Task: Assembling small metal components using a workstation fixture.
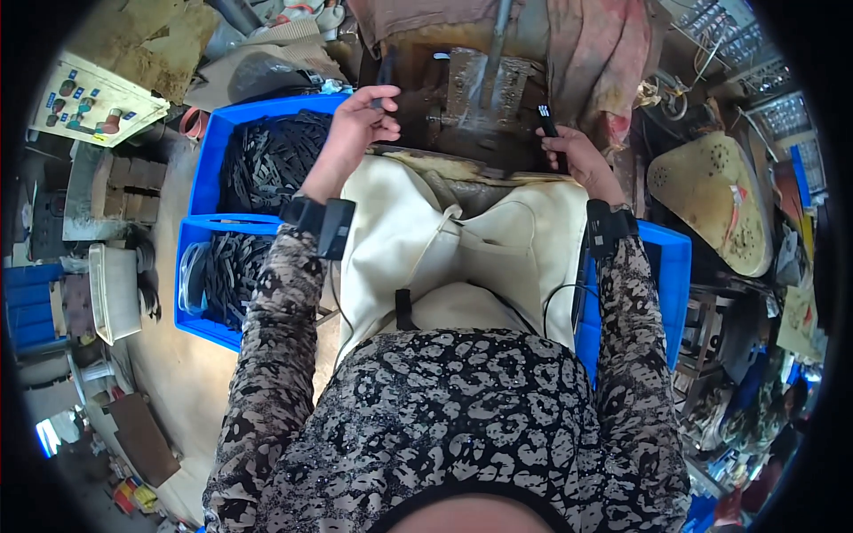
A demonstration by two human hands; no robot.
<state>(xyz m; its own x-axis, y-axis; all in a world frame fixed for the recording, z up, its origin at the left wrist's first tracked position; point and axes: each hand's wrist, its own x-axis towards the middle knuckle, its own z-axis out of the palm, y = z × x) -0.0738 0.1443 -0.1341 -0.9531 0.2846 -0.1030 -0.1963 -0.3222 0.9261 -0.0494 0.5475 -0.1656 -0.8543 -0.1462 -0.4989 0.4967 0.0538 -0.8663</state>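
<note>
My left hand (362,124) is at the left side of a dark, wet-looking machine (487,89). Thumb and fingers are closed on a dark narrow strip (386,71), partly hidden by the fingers and hard to see against the machine. On the machine's right side, my right hand (579,158) grips a black strip (549,133) that points up and away, its far end shiny. Between the hands stand the machine's metal block and an upright rod (496,49). A cream apron (400,213) covers my lap up to the machine's front edge.
Two blue bins (211,160) on the left hold many flat dark strips (271,160). Another blue bin (671,266) stands by my right forearm. A control box (93,102) with knobs is at the far left. Reddish cloth (595,53) hangs behind the right hand.
</note>
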